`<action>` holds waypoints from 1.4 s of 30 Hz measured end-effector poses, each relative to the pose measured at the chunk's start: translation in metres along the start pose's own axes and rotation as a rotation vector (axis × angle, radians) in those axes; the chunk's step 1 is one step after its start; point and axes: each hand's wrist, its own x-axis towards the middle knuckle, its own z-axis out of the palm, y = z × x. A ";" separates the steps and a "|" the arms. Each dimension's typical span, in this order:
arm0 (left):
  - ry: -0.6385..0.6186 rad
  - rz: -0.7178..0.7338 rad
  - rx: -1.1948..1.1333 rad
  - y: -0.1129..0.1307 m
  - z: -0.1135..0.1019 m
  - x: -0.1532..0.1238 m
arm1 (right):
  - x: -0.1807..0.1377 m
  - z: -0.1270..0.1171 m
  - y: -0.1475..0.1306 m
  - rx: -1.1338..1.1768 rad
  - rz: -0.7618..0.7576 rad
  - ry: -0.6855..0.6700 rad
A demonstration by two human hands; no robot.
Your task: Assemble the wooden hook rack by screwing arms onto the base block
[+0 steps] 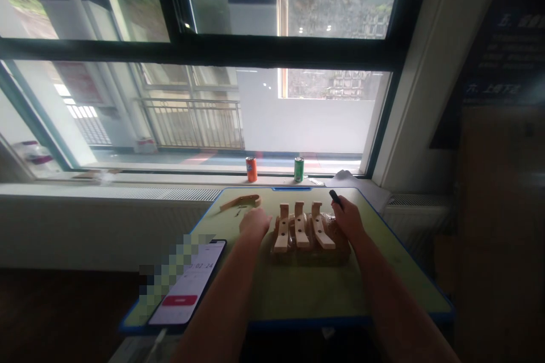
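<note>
My right hand (348, 216) is closed around a black stick-like tool (335, 198), whose far end points up and left; its kind is not clear. It is at the right side of a brown block (310, 258) with shiny clear plastic on it. Across the block lie three pale wooden hook-shaped pieces (300, 232), each with dark holes. My left hand (254, 223) is left of the block, fingers curled in and mostly hidden, so what they may hold does not show. Just beyond it are a few small dark screw-like bits (239, 211) and a curved wooden strip (242, 201).
A phone (187, 283) with a lit timer screen lies at the left of the blue-edged table (298, 300). An orange can (251, 169) and a green can (298, 169) stand on the windowsill behind. A grey cloth (361, 186) lies past the far right corner.
</note>
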 end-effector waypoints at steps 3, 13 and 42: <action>-0.071 -0.008 0.014 -0.003 0.004 0.003 | -0.001 0.003 0.002 0.012 0.020 0.003; 0.179 0.095 -0.192 0.015 -0.030 -0.007 | 0.002 0.004 0.001 -0.003 0.057 0.005; -0.492 0.482 -1.067 0.055 -0.020 -0.033 | -0.011 -0.032 -0.054 0.274 -0.109 -0.398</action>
